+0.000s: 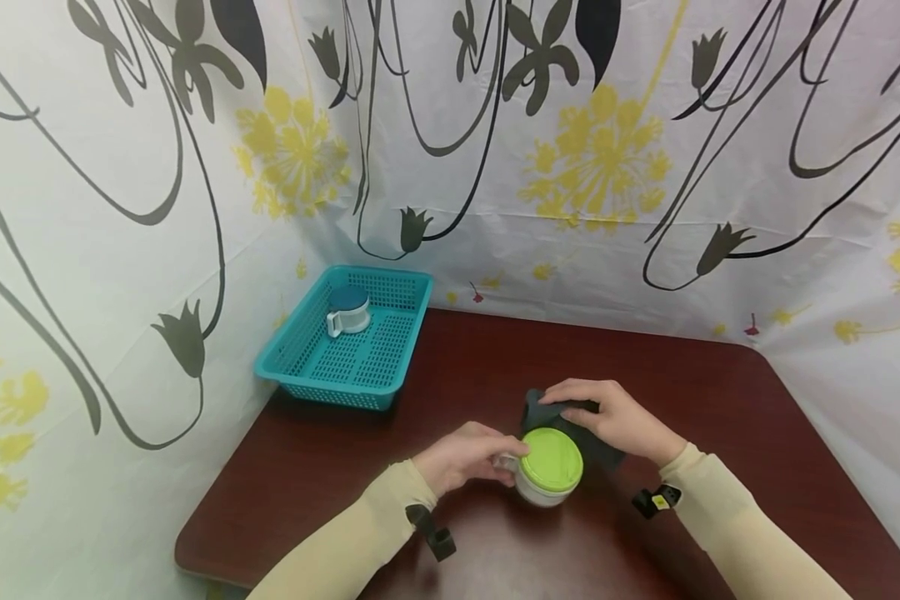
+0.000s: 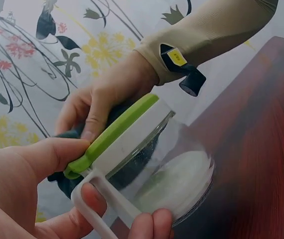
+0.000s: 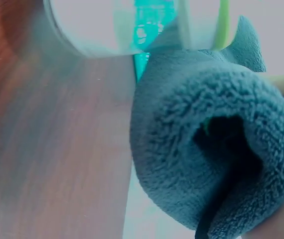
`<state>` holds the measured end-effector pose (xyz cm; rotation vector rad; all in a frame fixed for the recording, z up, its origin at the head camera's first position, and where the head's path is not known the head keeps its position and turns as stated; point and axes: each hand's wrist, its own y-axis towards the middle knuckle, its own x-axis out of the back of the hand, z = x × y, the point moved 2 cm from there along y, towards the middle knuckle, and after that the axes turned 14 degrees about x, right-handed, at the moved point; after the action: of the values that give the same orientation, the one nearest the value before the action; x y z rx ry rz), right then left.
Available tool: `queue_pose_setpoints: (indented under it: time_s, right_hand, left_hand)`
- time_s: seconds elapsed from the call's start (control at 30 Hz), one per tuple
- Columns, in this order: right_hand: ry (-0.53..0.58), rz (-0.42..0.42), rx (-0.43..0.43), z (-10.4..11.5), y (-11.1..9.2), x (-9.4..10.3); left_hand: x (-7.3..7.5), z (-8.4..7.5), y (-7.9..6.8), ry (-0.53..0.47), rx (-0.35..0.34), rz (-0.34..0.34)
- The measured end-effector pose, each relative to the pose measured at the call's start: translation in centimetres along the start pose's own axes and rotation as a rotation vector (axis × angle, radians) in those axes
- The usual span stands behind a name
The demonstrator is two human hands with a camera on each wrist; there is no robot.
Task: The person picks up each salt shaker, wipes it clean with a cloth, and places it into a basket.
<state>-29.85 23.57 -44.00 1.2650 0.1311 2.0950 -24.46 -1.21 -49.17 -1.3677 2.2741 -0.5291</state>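
Observation:
My left hand (image 1: 465,457) grips the white handle of a clear jar (image 2: 182,159), its thumb at the rim of the green lid (image 1: 552,460). In the left wrist view the jar is tilted, and its white round base shows through the clear wall. Just behind it, my right hand (image 1: 621,417) holds a dark grey-blue fluffy cloth (image 3: 182,149) beside the jar. The right wrist view shows this cloth curled into a loose roll, with the jar's side just beyond it. Whether the cloth touches the jar wall is hard to see.
A turquoise plastic basket (image 1: 315,383) stands at the back left of the dark red table (image 1: 667,367). Inside it is another white-handled jar (image 1: 351,312) with a blue lid. Patterned white curtains (image 1: 450,183) hang behind and at the sides.

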Motion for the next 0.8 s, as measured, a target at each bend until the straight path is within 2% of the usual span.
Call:
queue_pose_setpoints:
  time_s: [0.3,0.4,0.5,0.8]
  right_hand:
    - [-0.163,-0.184,-0.049,0.5,0.0,1.6]
    - [-0.222,-0.227,-0.021,1.4,0.3,1.7]
    - [-0.254,-0.238,0.025,2.4,0.6,1.4]
    - [-0.351,-0.175,0.102,4.0,1.2,-0.3]
  left_hand:
    - [0.8,0.2,0.4,-0.108,-0.005,-0.080]
    - [1.1,0.2,0.4,-0.139,-0.011,-0.107]
    - [1.2,0.1,0.3,-0.157,-0.011,-0.116]
    - [1.1,0.1,0.4,-0.229,-0.012,-0.057]
